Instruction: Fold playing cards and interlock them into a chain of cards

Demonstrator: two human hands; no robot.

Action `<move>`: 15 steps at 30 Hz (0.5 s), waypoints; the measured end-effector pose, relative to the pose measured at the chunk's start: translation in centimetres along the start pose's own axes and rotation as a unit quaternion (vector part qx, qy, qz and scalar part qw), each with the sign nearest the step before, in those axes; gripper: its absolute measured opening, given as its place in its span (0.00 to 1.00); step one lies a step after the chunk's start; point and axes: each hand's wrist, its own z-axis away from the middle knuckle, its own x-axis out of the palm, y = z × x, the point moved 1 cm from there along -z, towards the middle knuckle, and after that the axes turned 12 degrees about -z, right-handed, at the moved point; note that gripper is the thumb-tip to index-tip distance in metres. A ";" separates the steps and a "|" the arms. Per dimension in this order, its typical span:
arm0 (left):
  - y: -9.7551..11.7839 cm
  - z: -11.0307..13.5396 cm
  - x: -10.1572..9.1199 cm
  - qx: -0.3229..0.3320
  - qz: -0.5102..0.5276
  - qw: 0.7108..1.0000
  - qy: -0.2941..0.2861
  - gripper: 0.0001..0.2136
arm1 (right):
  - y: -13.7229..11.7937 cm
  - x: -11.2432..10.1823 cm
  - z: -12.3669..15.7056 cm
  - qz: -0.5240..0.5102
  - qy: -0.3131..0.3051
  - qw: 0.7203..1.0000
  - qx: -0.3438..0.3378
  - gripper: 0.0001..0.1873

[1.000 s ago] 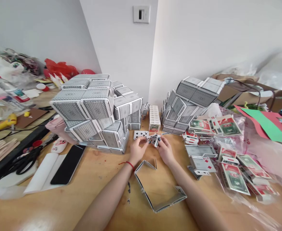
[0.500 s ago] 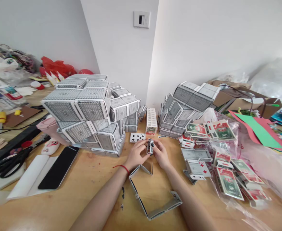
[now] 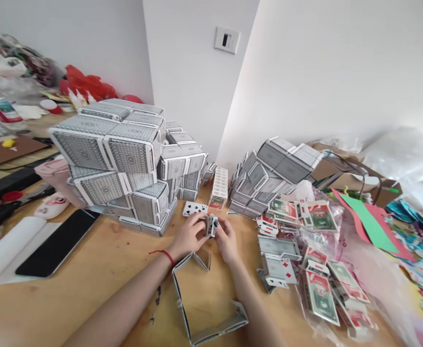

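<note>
My left hand [image 3: 190, 235] and my right hand [image 3: 227, 239] meet near the middle of the table, both closed on a small folded playing card [image 3: 212, 225]. A red string circles my left wrist. Just behind the fingers lies a flat black-suited playing card [image 3: 195, 208]. Between my forearms rests an angular open frame of joined folded cards [image 3: 183, 301], standing on edge. Beyond my hands is a stack of card packs [image 3: 219, 185] with a red-printed front.
Large stacked card-block structures stand at left [image 3: 125, 159] and right [image 3: 269, 176]. Folded cards [image 3: 278, 265] and opened card boxes [image 3: 322, 296] lie at right. A black phone [image 3: 58, 245] and scissors [image 3: 2, 212] lie at left.
The camera view has tilted and turned, so the scene sits lower and further left at the middle. Both hands keep hold of the folded card, which appears slightly turned.
</note>
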 end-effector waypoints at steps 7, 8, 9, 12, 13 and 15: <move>-0.1 -0.1 0.2 -0.005 -0.011 1.000 0.002 0.05 | -0.3 0.2 0.0 0.022 -0.022 0.999 0.010 0.18; -0.1 -0.1 0.2 -0.006 -0.013 1.000 0.002 0.05 | -0.4 0.2 0.0 0.032 -0.030 0.999 0.011 0.17; -0.1 -0.1 0.2 -0.007 -0.014 1.000 0.002 0.04 | -0.4 0.2 0.0 0.040 -0.037 0.998 0.013 0.17; 0.1 -0.2 0.0 -0.007 -0.015 1.000 -0.002 0.04 | -0.4 0.2 -0.2 0.055 -0.043 0.997 0.025 0.17; 0.2 -0.2 0.0 -0.008 -0.015 1.000 -0.003 0.04 | -0.4 0.2 -0.4 0.059 -0.040 0.997 0.027 0.17; 0.3 -0.2 -0.1 -0.013 -0.014 1.000 0.002 0.05 | -0.3 0.2 -0.6 0.069 -0.033 0.997 0.027 0.18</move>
